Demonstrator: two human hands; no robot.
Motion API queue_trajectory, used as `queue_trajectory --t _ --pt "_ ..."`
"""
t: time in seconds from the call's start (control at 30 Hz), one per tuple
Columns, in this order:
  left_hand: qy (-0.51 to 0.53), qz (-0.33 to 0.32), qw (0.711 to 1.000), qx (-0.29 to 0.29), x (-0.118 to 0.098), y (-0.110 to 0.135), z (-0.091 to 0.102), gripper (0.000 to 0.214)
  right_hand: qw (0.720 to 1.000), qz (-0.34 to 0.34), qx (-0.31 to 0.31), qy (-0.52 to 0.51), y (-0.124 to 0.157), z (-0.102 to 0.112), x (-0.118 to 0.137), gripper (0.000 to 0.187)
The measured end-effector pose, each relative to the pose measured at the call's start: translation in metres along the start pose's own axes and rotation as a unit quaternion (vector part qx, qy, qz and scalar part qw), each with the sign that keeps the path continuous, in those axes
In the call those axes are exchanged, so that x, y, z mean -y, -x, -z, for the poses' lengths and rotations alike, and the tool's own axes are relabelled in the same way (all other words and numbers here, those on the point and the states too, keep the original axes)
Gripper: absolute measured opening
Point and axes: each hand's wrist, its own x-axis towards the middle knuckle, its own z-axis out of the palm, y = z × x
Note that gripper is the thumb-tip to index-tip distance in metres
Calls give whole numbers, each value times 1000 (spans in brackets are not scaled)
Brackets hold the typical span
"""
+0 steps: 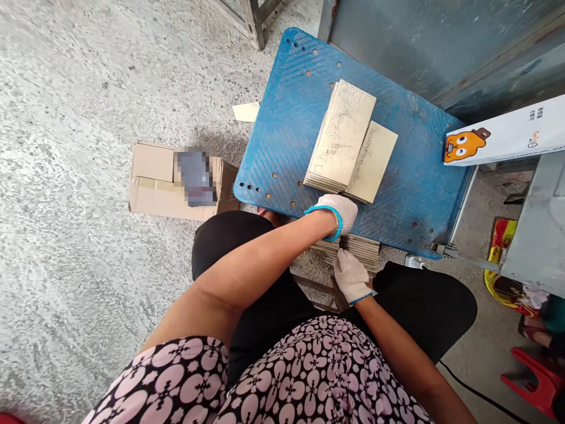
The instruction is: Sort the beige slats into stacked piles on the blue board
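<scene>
Head view, near to far.

1. Right hand (pixel 352 275), white glove: fingers loosely bent against the near edge of the low stack (pixel 359 247). No closed grip shows.
2. Low stack: thin brown sheets, edges showing, between the knees and just below the platform's near rim. Its long axis runs left to right, and it lies between the two hands.
3. Left hand (pixel 339 212), white glove with blue cuff: arched over the far side of the low stack at the rim. Its fingers are hidden, so I cannot tell its grip.
4. Blue platform (pixel 282 147): ribbed and holed.
5. Tall pile (pixel 342 138) and short pile (pixel 372 162): beige slabs, touching side by side, just beyond the left hand. Their long axes run away from the person, leaning right. The left hand is the nearer.
6. Cardboard box (pixel 152 182): on the floor, left of the platform.
</scene>
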Motion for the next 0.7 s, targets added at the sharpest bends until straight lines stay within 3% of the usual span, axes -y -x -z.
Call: queue_trajectory --t 0.17,0.33,0.7 --pt "-3 8 1000 13 -2 -4 -3 37 999 15 -4 37 8 -2 4 46" --pt "4 3 1000 15 -3 -8 -8 37 999 26 38 23 11 -1 2 33" --pt "21 6 999 28 -2 -10 -19 40 991 96 77 52 -3 -7 8 31"
